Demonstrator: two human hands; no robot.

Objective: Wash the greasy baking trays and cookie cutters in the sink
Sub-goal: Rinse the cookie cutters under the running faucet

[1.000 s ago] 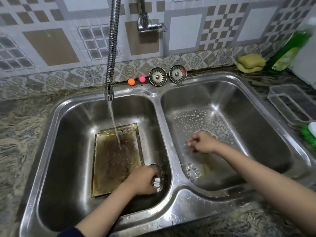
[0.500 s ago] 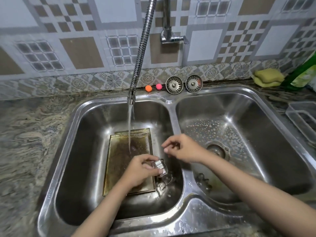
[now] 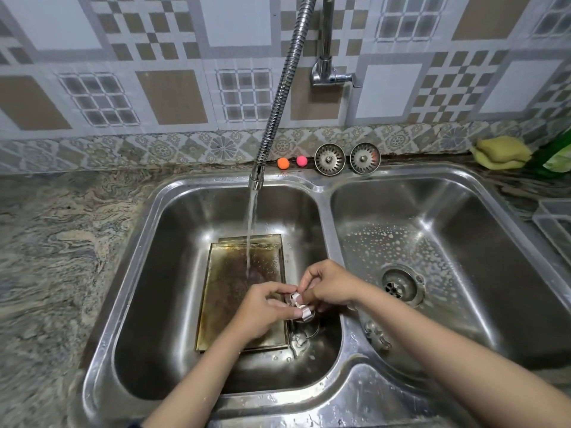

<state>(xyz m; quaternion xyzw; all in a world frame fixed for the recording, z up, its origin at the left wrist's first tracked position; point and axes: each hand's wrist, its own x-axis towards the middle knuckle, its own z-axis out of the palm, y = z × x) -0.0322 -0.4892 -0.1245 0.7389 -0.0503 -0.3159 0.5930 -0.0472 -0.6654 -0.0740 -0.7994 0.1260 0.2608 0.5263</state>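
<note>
A greasy brown baking tray (image 3: 238, 291) lies flat in the left basin of the steel double sink (image 3: 332, 217), stacked on a second tray whose far edge shows. Water runs from the flexible faucet hose (image 3: 278, 97) onto the tray. Over the tray's right edge, my left hand (image 3: 262, 310) and my right hand (image 3: 327, 285) both pinch a small metal cookie cutter (image 3: 298, 304). Another cookie cutter (image 3: 299, 339) lies in the left basin under my hands. A further cutter (image 3: 377, 333) rests in the right basin near its front left wall.
Soap suds cover the right basin floor around the drain (image 3: 400, 285). Two strainer plugs (image 3: 329, 159), an orange ball (image 3: 283, 163) and a pink ball (image 3: 302, 160) line the back ledge. A yellow sponge (image 3: 502, 151), green bottle (image 3: 556, 156) and clear container (image 3: 556, 223) sit at right.
My left hand lifted the cookie cutter off the left basin floor. My right hand left the right basin, crossed the divider and took hold of the same cutter.
</note>
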